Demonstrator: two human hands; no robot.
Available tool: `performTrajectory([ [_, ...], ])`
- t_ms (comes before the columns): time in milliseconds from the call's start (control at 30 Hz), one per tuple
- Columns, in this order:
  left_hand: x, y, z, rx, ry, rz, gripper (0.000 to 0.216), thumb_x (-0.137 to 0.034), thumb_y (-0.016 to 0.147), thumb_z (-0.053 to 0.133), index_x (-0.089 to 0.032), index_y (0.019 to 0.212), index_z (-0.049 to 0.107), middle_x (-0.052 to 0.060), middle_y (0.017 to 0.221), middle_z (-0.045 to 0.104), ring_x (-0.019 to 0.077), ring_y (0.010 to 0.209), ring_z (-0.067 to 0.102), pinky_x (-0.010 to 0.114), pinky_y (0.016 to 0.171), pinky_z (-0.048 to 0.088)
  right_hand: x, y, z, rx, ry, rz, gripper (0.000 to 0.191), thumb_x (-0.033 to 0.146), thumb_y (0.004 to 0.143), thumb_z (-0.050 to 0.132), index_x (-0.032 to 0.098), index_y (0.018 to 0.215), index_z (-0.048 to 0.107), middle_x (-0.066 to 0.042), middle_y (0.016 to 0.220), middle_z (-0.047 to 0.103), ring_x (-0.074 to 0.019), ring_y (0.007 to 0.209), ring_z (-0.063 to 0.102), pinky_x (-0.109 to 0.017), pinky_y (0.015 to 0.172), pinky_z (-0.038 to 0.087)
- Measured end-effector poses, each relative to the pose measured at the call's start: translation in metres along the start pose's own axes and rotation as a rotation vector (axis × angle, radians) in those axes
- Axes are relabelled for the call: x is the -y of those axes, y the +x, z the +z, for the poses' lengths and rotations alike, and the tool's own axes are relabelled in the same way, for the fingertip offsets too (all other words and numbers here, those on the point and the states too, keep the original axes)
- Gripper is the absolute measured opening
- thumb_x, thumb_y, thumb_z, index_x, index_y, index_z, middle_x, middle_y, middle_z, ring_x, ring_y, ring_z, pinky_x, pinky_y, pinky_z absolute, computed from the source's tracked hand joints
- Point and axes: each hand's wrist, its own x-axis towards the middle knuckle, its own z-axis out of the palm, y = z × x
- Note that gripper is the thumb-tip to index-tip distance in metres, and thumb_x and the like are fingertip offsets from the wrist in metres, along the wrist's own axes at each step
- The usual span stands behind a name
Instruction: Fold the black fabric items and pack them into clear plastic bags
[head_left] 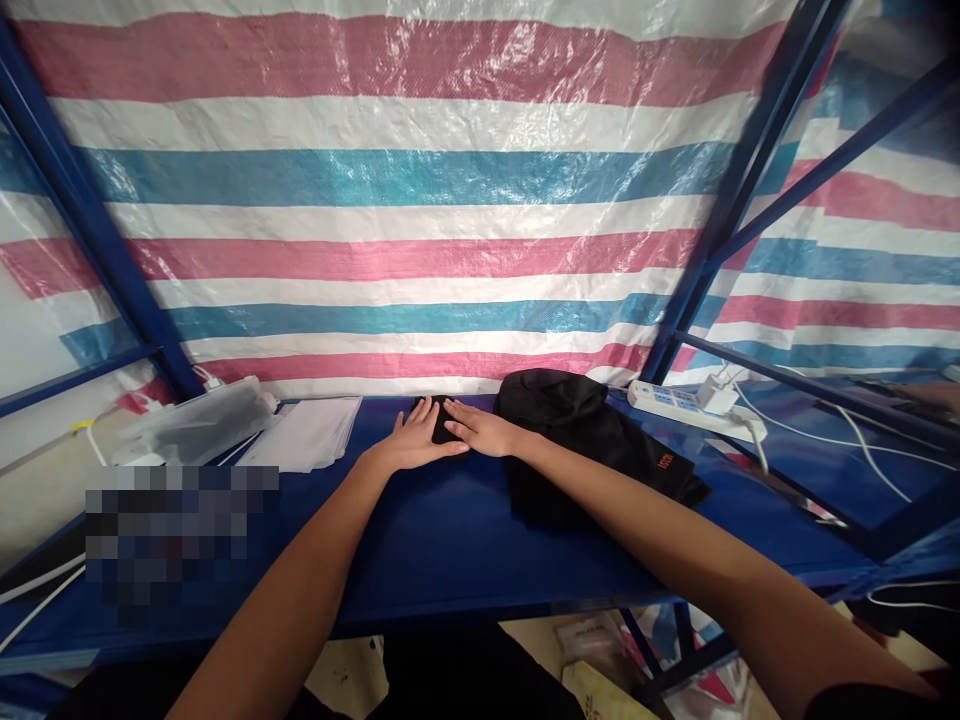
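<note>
Both my arms reach forward over a blue shelf (450, 540). My left hand (414, 440) and my right hand (484, 430) lie flat, fingers stretched out, on a small folded black cloth (444, 425) near the back of the shelf. The fingertips of the two hands nearly meet over it. A larger pile of black fabric (592, 430) with a small orange mark lies just right of my right hand.
Clear plastic bags (225, 425) lie at the back left. A white power strip (679, 400) with plugs and white cables sits at the back right. A striped tarp (420, 200) backs the shelf, with blue frame posts (720, 220) at the sides. A blurred patch covers the left front.
</note>
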Motion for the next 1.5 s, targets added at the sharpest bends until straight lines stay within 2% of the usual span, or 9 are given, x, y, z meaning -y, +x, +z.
performTrajectory([
  [133,0.013,-0.005,-0.009,0.107,-0.001,0.123,0.133,-0.090,0.081,0.070,-0.036,0.180,0.000,0.010,0.185,-0.007,0.0419,0.171,-0.010,0.071,0.133,0.002,0.009,-0.004,0.001,-0.073,-0.147,-0.022,0.072,0.057,0.116,0.036,0.014,0.173,0.039,-0.019,0.179,0.035,-0.0358,0.170,0.025,-0.058,0.139,0.023],
  [267,0.017,-0.004,-0.009,0.072,0.008,0.115,0.137,-0.089,0.075,0.077,-0.036,0.180,0.007,0.012,0.186,-0.003,0.0439,0.171,-0.008,0.072,0.132,0.004,0.039,-0.017,-0.005,-0.246,-0.355,-0.280,0.046,0.032,0.114,0.047,0.016,0.154,0.063,-0.019,0.158,0.060,-0.0344,0.154,0.047,-0.056,0.130,0.039],
  [400,0.019,0.000,-0.005,0.036,0.007,0.099,0.137,-0.088,0.072,0.079,-0.032,0.179,0.015,0.016,0.185,0.004,0.0448,0.171,-0.002,0.069,0.133,0.010,0.062,-0.032,-0.011,-0.160,-0.410,-0.466,0.035,0.040,0.113,0.055,0.019,0.130,0.076,-0.014,0.126,0.073,-0.0296,0.120,0.064,-0.048,0.113,0.053],
  [633,0.002,-0.014,-0.014,0.102,0.076,0.048,0.113,-0.081,0.086,0.070,-0.031,0.177,0.025,0.015,0.186,0.008,0.0481,0.171,0.000,0.075,0.129,0.013,0.055,-0.040,-0.017,-0.093,-0.323,-0.356,0.044,0.025,0.096,0.078,0.015,0.138,0.070,-0.017,0.132,0.066,-0.0303,0.123,0.062,-0.047,0.115,0.052],
  [733,-0.009,-0.026,-0.016,-0.035,0.163,0.151,0.081,-0.061,0.091,0.075,-0.035,0.164,0.052,0.012,0.180,0.034,0.0445,0.167,0.025,0.065,0.130,0.026,0.052,-0.037,-0.019,-0.077,-0.331,-0.339,0.044,0.018,0.093,0.079,0.014,0.136,0.071,-0.017,0.131,0.069,-0.0310,0.121,0.065,-0.046,0.111,0.055],
  [900,-0.015,-0.037,-0.011,-0.198,0.219,0.273,0.038,-0.040,0.103,0.061,-0.026,0.136,0.075,0.013,0.131,0.068,0.0326,0.118,0.066,0.044,0.103,0.054,0.051,-0.034,-0.017,-0.148,-0.385,-0.305,0.029,0.018,0.100,0.068,0.013,0.128,0.075,-0.015,0.116,0.076,-0.0292,0.107,0.072,-0.043,0.097,0.059],
  [1167,0.006,-0.035,-0.018,-0.211,-0.081,0.283,0.034,-0.046,0.109,0.056,-0.026,0.116,0.083,0.007,0.112,0.081,0.0282,0.103,0.075,0.038,0.093,0.056,0.035,-0.034,-0.013,-0.267,0.067,-0.199,0.038,0.029,0.106,0.067,0.029,0.143,0.073,-0.006,0.121,0.083,-0.0231,0.102,0.078,-0.037,0.096,0.060],
  [1300,0.019,-0.029,-0.021,-0.179,-0.371,0.198,0.038,-0.056,0.098,0.072,-0.025,0.117,0.081,0.005,0.117,0.084,0.0286,0.109,0.078,0.036,0.097,0.058,0.020,-0.028,-0.012,-0.221,0.382,-0.142,0.031,0.043,0.104,0.070,0.025,0.125,0.084,-0.008,0.117,0.082,-0.0222,0.098,0.077,-0.036,0.092,0.062],
  [1500,0.037,-0.022,-0.013,-0.213,-0.508,0.151,0.045,-0.060,0.091,0.079,-0.022,0.115,0.081,0.007,0.115,0.084,0.0288,0.104,0.080,0.038,0.093,0.060,0.012,-0.023,-0.012,-0.287,0.335,-0.111,0.019,0.031,0.101,0.072,0.023,0.111,0.086,-0.009,0.113,0.075,-0.0203,0.095,0.073,-0.036,0.089,0.061],
])
